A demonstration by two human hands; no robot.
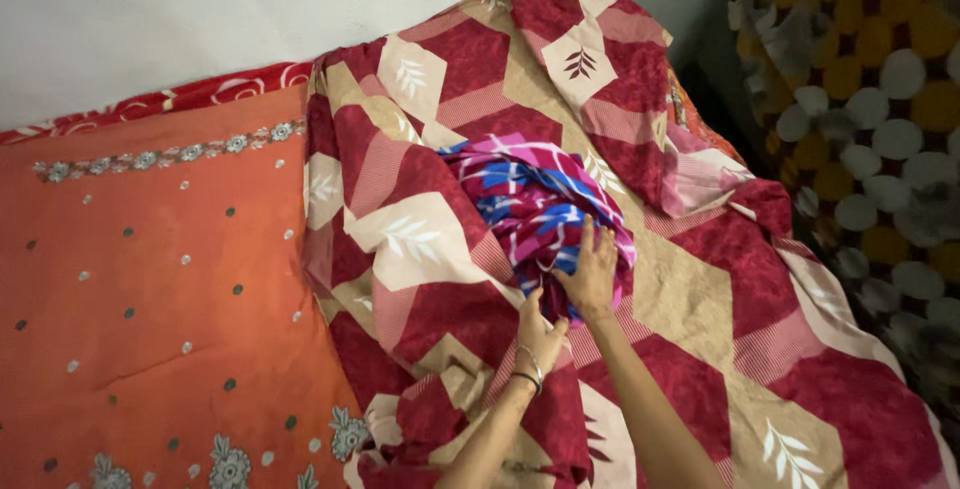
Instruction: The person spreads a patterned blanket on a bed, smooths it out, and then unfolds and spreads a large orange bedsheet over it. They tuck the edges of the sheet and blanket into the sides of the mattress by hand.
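Pink-and-blue bundle (pixel 535 204) sits mid-bed on the maroon leaf-print sheet (pixel 700 349), just past both hands, long axis running up toward the wall-side edge. Right hand (pixel 590 274) lies flat on its near end, fingers spread, not clenched. Left hand (pixel 538 334), bangles on the wrist, pinches cloth at the bundle's lower edge; which cloth, can't tell.

Pink, blue and white striped cloth (pixel 535 199) on a maroon-and-beige leaf-print sheet (pixel 700 279); orange embroidered bedspread (pixel 150 249) dotted with small flowers at the bed's left edge.
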